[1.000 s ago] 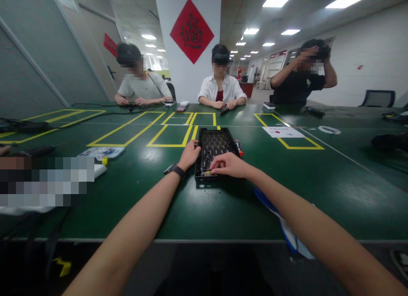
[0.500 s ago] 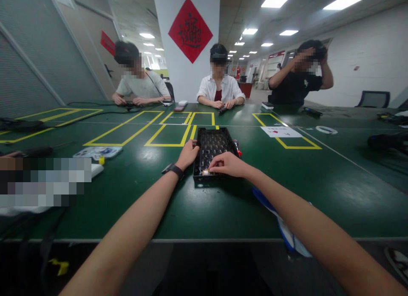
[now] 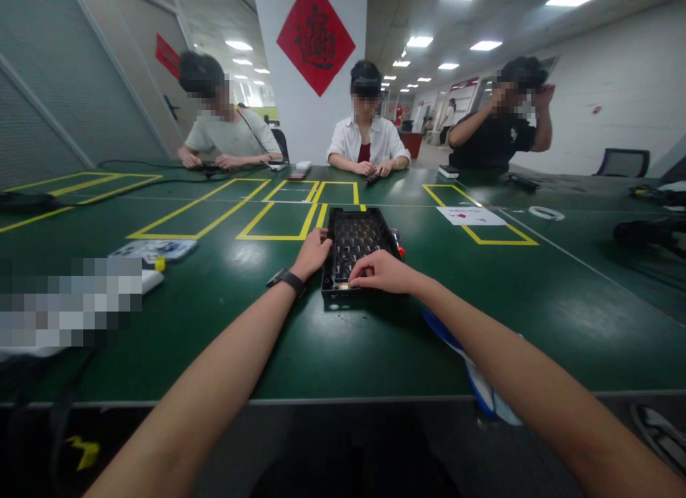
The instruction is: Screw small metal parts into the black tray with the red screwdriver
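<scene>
A black gridded tray [image 3: 358, 235] lies on the green table [image 3: 268, 319] in front of me. My left hand [image 3: 311, 254] rests against the tray's left rim, fingers curled on the edge; a dark watch is on that wrist. My right hand [image 3: 379, 272] is over the tray's near end, fingers pinched on a small pale part [image 3: 344, 286] sitting in a near cell. A red-tipped object [image 3: 397, 242] pokes out at the tray's right side.
Three people sit across the table, hands near small dark items. Yellow tape boxes [image 3: 279, 216] mark the tabletop. A card with small parts [image 3: 153, 250] lies left, a white paper [image 3: 469, 215] and tape roll [image 3: 545, 213] right. A blue-and-white object [image 3: 482, 387] lies under my right forearm.
The view has shifted slightly; both hands stay at the tray, the right still pinching the small part at the near end.
</scene>
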Tool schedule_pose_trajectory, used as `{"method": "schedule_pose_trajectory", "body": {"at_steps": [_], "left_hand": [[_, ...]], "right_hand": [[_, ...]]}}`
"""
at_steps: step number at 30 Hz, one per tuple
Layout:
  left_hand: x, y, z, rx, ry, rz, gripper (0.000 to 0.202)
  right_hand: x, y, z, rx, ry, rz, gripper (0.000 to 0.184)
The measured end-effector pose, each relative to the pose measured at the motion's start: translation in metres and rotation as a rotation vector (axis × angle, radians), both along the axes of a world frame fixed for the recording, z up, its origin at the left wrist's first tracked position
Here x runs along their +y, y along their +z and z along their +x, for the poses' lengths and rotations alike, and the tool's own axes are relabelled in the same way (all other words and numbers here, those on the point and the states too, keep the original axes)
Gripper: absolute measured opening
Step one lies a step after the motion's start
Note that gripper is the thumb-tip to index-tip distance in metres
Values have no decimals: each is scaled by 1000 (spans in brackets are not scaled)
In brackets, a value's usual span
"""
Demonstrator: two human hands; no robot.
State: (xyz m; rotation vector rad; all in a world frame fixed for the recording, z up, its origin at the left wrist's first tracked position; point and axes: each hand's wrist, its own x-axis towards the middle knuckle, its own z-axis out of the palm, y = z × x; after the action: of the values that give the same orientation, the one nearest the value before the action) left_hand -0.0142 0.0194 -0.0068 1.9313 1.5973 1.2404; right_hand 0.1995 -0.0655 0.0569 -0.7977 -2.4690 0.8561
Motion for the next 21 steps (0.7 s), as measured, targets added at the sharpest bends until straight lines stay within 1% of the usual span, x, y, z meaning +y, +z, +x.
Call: {"method": "schedule_pose_trajectory", "body": {"at_steps": [4, 8, 14, 18, 21], "left_hand": [[-1, 1, 1, -3, 9, -8, 35], [-2, 1, 1, -1, 16, -2, 35], [-3, 2, 1, -3, 28, -13, 35], [-5, 3, 3, -16, 44, -8, 34], [-6, 3, 3, -35, 46, -9, 34]], "right_hand": [[0, 0, -1, -6, 11, 5, 26], [1, -1, -1, 2, 23, -23, 26], [2, -2, -1, 47, -16, -78, 33], [3, -2, 0, 11, -8, -55, 30], [3, -2, 0, 5, -9, -42, 32]]}}
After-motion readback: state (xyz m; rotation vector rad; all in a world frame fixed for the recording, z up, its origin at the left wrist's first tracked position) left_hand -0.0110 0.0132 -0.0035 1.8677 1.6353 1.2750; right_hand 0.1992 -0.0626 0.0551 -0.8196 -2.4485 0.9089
